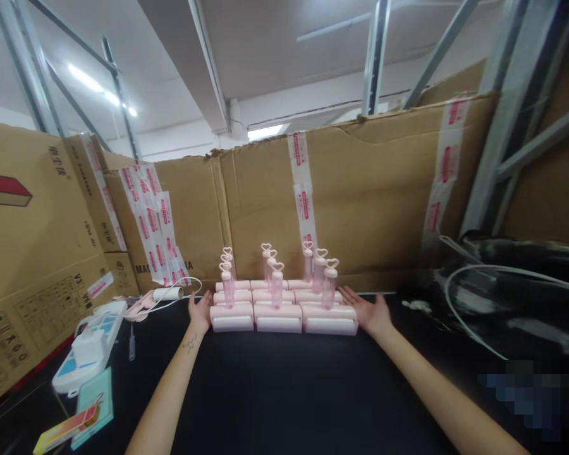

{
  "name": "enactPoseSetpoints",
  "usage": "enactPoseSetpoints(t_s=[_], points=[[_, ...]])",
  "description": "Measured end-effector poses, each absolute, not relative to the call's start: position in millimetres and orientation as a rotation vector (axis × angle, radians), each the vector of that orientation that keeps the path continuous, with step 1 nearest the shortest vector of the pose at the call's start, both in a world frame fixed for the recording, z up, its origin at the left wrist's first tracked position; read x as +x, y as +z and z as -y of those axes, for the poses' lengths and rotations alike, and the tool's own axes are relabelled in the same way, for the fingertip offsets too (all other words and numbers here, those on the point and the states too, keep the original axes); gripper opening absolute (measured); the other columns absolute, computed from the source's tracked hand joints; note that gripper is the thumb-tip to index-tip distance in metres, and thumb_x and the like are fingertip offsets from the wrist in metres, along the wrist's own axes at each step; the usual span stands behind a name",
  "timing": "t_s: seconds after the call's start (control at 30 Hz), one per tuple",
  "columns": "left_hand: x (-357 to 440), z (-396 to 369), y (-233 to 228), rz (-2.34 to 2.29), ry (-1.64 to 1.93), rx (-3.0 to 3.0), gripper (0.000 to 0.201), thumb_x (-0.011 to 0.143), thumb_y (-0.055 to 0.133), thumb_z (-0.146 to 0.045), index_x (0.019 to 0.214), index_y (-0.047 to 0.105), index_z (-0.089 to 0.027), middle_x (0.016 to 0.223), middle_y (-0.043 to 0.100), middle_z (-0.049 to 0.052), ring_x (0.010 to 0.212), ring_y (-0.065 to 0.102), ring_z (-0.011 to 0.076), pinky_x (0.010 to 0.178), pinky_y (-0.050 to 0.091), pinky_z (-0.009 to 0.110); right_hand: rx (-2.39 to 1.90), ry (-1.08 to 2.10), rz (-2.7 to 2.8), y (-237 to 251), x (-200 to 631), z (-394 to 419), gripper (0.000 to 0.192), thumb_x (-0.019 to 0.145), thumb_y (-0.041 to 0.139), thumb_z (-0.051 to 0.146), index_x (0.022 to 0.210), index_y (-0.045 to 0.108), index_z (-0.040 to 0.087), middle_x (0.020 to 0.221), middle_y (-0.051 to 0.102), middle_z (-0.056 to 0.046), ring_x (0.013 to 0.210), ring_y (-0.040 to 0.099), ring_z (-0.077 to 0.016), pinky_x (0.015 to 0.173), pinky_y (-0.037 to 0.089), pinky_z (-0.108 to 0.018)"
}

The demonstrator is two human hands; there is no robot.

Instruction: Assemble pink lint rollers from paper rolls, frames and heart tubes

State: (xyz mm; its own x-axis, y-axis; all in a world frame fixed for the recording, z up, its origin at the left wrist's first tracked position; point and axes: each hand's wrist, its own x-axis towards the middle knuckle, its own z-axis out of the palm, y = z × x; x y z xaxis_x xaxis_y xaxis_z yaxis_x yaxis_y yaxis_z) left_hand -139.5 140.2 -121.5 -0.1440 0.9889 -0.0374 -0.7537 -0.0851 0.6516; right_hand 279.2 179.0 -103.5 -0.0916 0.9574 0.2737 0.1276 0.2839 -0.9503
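Observation:
Several pale pink lint rollers (pixel 279 318) stand packed in rows on the black tabletop (pixel 284 392), their translucent handles upright and topped with heart-shaped loops. At the left end of the rows is my left hand (pixel 200 311), palm turned up and fingers stretched forward. My right hand (pixel 370 311) lies at the right end, also palm up with its fingers spread. Neither hand grips anything; both are beside the outer rollers, and I cannot tell whether they touch them.
Cardboard walls (pixel 256 208) enclose the back and left. A white power strip (pixel 114 316), a teal packet (pixel 102 392) and a yellow-orange box (pixel 66 430) lie left. A pink device (pixel 140 306) sits behind them. A white cable (pixel 448 297) loops at the right.

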Motion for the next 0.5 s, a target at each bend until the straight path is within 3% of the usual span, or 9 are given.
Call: enactPoseSetpoints(t_s=[0.2, 0.3, 0.4, 0.5], points=[[-145.4, -140.8, -121.6, -0.655, 1.646, 0.441, 0.05, 0.081, 0.042, -0.043, 0.115, 0.053, -0.008, 0.105, 0.064, 0.018, 0.087, 0.064, 0.0293, 0.078, 0.05, 0.045, -1.03, 0.99, 1.354, -107.4, 285.2, -168.8, 0.068, 0.08, 0.01, 0.059, 0.104, 0.059, 0.019, 0.11, 0.061, -0.021, 0.108, 0.056, -0.0317, 0.085, 0.043, -0.046], [-145.9, -140.9, -118.5, -0.671, 1.658, 0.448, 0.052, 0.078, 0.043, -0.046, 0.113, 0.055, -0.01, 0.107, 0.064, 0.017, 0.092, 0.063, 0.0297, 0.078, 0.05, 0.043, -1.01, 0.922, 1.245, -96.4, 284.8, -162.8, 0.069, 0.082, 0.006, 0.055, 0.099, 0.06, 0.015, 0.102, 0.062, -0.024, 0.104, 0.057, -0.0328, 0.078, 0.045, -0.043], [-146.7, -140.0, -116.9, -0.672, 1.674, 0.449, 0.051, 0.076, 0.044, -0.046, 0.114, 0.056, -0.013, 0.111, 0.062, 0.016, 0.095, 0.062, 0.0301, 0.077, 0.05, 0.041, -1.037, 0.7, 1.125, -61.8, 274.1, -156.0, 0.069, 0.082, 0.002, 0.053, 0.098, 0.058, 0.018, 0.093, 0.064, -0.022, 0.101, 0.054, -0.0364, 0.072, 0.042, -0.047], [-145.8, -138.2, -116.7, -0.664, 1.682, 0.432, 0.048, 0.077, 0.046, -0.043, 0.117, 0.053, -0.018, 0.113, 0.061, 0.014, 0.092, 0.063, 0.0292, 0.075, 0.05, 0.041, -1.05, 0.471, 1.105, -13.4, 245.6, -126.4, 0.049, 0.082, 0.019, 0.054, 0.095, 0.054, 0.023, 0.09, 0.064, -0.013, 0.102, 0.05, -0.0351, 0.078, 0.04, -0.047]])
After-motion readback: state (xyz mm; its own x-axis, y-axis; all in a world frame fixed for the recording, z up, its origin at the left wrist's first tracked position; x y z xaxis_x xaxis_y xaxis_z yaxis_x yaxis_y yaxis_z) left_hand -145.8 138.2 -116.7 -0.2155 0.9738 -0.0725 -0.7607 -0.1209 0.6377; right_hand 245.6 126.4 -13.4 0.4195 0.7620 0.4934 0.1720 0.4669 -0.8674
